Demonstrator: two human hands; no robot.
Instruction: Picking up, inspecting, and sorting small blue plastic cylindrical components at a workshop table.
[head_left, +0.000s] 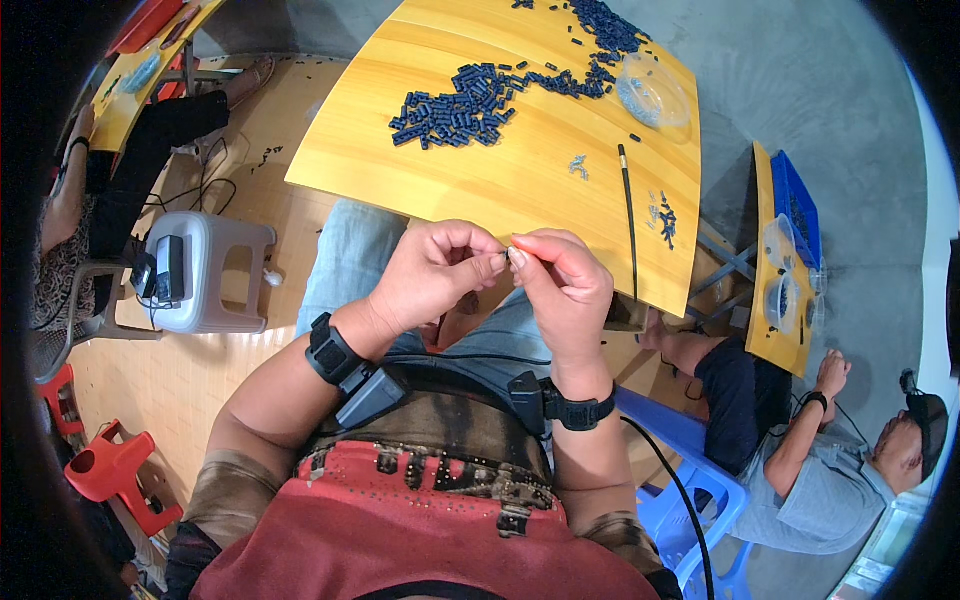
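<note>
My left hand (440,265) and my right hand (565,285) meet fingertip to fingertip just off the near edge of the yellow wood-grain table (400,190). Thumb and forefinger of each are pinched on a tiny dark part (507,254), mostly covered by the fingers, so its kind cannot be made out. Beyond my left hand lies a heap of small dark plastic pieces (455,115). To the right of it are a few small silvery metal bits (579,166). A thin black rod (627,200) lies lengthwise nearer my right hand.
A clear round bowl (650,92) with small silvery parts stands at the back right, beside another dark heap (605,28). Small dark pieces (667,220) lie near the right edge. A grey stool (210,270) stands left. Another person (820,480) sits right, by a blue tray (797,205).
</note>
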